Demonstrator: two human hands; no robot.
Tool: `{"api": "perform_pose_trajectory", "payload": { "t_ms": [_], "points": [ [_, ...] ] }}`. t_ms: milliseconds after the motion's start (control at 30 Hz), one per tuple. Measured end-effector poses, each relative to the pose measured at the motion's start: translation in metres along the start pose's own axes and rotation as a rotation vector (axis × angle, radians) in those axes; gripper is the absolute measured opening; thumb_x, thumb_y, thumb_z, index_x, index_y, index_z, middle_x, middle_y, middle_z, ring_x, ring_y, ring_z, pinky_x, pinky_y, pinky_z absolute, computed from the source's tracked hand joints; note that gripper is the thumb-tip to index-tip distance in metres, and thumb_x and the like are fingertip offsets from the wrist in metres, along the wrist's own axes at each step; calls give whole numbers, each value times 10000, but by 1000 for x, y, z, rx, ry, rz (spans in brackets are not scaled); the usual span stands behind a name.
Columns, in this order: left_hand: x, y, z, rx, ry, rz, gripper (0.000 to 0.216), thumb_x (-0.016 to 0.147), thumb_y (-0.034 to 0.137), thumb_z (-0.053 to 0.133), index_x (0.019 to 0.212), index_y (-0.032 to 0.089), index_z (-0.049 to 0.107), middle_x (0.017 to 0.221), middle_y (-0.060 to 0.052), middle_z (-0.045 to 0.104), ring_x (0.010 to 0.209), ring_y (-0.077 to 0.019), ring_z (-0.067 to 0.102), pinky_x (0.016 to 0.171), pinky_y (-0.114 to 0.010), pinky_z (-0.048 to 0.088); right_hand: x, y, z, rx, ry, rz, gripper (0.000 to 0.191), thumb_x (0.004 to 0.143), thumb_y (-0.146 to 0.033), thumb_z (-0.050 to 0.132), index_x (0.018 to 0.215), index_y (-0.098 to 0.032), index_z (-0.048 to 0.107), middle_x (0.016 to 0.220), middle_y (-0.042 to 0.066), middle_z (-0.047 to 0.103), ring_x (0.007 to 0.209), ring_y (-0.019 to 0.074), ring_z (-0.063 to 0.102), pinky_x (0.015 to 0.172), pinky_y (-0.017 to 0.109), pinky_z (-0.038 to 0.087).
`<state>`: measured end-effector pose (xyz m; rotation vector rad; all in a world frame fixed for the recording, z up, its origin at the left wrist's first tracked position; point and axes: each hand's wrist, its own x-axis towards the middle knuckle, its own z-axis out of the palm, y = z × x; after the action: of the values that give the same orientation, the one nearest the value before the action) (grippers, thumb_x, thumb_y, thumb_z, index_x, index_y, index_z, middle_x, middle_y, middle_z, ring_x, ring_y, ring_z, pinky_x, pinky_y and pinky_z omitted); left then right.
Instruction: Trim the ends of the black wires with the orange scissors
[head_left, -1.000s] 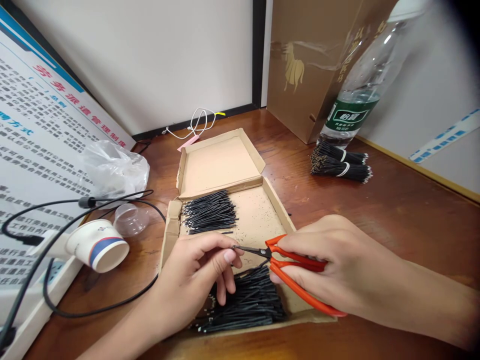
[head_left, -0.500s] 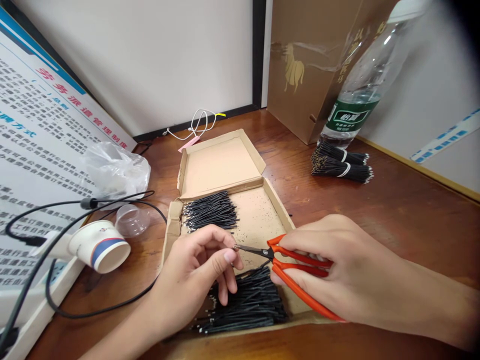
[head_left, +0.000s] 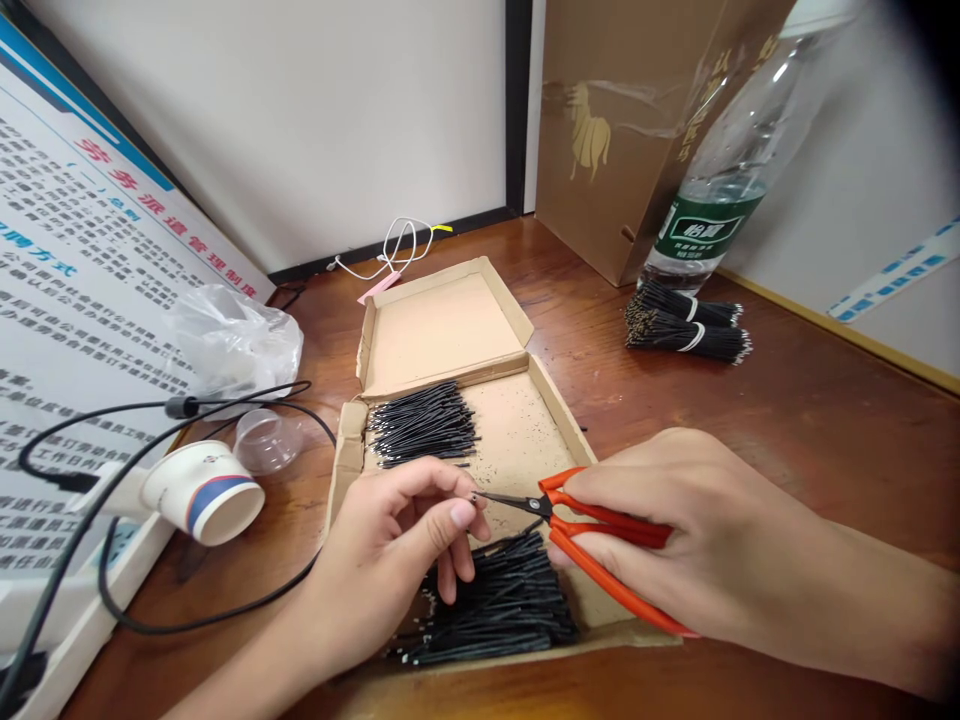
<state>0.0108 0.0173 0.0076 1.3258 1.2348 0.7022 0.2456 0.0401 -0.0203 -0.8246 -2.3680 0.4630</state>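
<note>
Nearest, a large heap of black wires (head_left: 499, 605) lies at the near end of the box (head_left: 525, 425), apparently yet to be handled. Above it the left hand (head_left: 401, 540) pinches one wire between thumb and forefinger, the other fingers loosely curled. The right hand (head_left: 675, 525) is closed round the orange snips (head_left: 592, 535), whose tips meet that wire's end. Further in, a smaller pile (head_left: 420, 425) looks finished. Beyond the box, on the surface (head_left: 787, 420), lie tied bundles (head_left: 686, 325).
</note>
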Motion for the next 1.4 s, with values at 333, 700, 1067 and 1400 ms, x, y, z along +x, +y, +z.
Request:
{"api": "perform_pose_trajectory", "payload": {
  "t_ms": [333, 700, 1067, 1400],
  "points": [
    [-1, -1, 0, 40, 0, -10, 203, 939, 292, 611, 838, 119, 648, 655, -43, 672, 486, -108, 580, 463, -198, 503, 0, -4, -2, 7, -41, 43, 319, 911, -208, 557, 604, -201, 470, 494, -59, 411, 441, 93, 325, 481, 306, 230],
    [-1, 3, 1, 1, 0, 39, 162, 924, 225, 617, 816, 115, 668, 701, -34, 683, 551, -102, 603, 510, -178, 528, 0, -3, -1, -4, 3, 27, 340, 909, -211, 563, 587, -201, 455, 482, -64, 364, 433, 91, 281, 460, 316, 189],
    [1, 5, 1, 14, -6, 63, 168, 928, 194, 610, 806, 117, 695, 671, -21, 681, 561, -94, 597, 533, -160, 512, -3, -2, 0, -33, -18, 10, 320, 931, -215, 527, 612, -198, 521, 488, -46, 433, 432, 104, 303, 466, 326, 191],
    [0, 2, 0, -18, -10, 56, 156, 941, 202, 610, 823, 128, 679, 712, -20, 694, 583, -93, 603, 551, -161, 517, -1, -7, -2, 10, -18, 50, 345, 898, -229, 575, 598, -211, 406, 493, -73, 333, 438, 91, 262, 464, 299, 213]
  ]
}}
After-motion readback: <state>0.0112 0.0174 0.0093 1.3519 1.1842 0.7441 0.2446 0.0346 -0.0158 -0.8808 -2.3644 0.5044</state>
